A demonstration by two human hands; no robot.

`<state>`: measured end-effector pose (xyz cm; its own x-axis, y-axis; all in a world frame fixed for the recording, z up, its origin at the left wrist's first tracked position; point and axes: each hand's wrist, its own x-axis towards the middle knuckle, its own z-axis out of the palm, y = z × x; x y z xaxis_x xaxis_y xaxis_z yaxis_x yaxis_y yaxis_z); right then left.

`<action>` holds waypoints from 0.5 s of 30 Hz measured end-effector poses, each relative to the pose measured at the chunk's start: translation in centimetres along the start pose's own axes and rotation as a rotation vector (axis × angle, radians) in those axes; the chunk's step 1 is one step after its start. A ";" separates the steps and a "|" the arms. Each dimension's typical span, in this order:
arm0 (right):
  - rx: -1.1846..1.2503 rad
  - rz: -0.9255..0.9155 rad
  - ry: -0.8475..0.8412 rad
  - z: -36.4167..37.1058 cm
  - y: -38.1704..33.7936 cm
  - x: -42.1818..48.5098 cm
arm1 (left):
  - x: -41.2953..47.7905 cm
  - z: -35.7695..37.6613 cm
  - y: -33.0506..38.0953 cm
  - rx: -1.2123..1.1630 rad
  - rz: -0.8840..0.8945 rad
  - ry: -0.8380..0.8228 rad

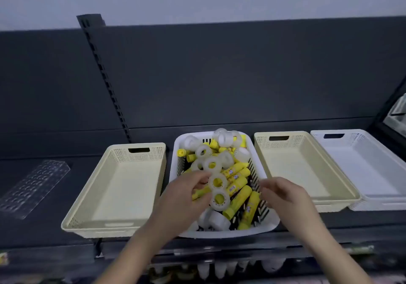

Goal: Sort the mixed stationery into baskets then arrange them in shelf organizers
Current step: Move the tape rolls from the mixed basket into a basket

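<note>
A white slotted basket (261,230) on the dark shelf holds several yellow glue sticks (238,200) mixed with several clear tape rolls (212,164). My left hand (186,198) reaches into its left side, fingers curled around a tape roll (218,182) and touching a glue stick. My right hand (283,192) hovers over the basket's right rim, fingers bent and apart, holding nothing. A cream basket (87,204) stands empty to the left. Another empty cream basket (342,187) stands to the right, with a white basket (373,152) beyond it.
A clear acrylic organizer with round holes (33,187) lies flat at the far left of the shelf. A slotted black upright (105,79) runs up the dark back panel. Pale items hang below the shelf's front edge (219,268).
</note>
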<state>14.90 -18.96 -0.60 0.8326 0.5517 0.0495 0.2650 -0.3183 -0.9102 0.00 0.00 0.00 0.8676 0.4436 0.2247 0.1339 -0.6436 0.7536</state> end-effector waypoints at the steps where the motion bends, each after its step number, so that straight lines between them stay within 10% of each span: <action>1: -0.036 -0.003 -0.019 0.5 -0.2 0.9 | 1.6 0.4 -0.3 0.099 0.030 -0.048; 9: -0.175 -0.002 -0.099 2.2 0.7 3.6 | 10.2 3.1 -4.2 0.724 0.160 -0.533; 15: -0.202 0.030 -0.115 2.4 1.7 3.8 | 10.9 3.7 -5.0 0.802 0.287 -0.568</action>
<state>17.36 -15.52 -2.93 0.7835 0.6205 -0.0337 0.3431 -0.4772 -0.8091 10.50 5.75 -3.59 0.9882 -0.0198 -0.1517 -0.0147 -0.9993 0.0352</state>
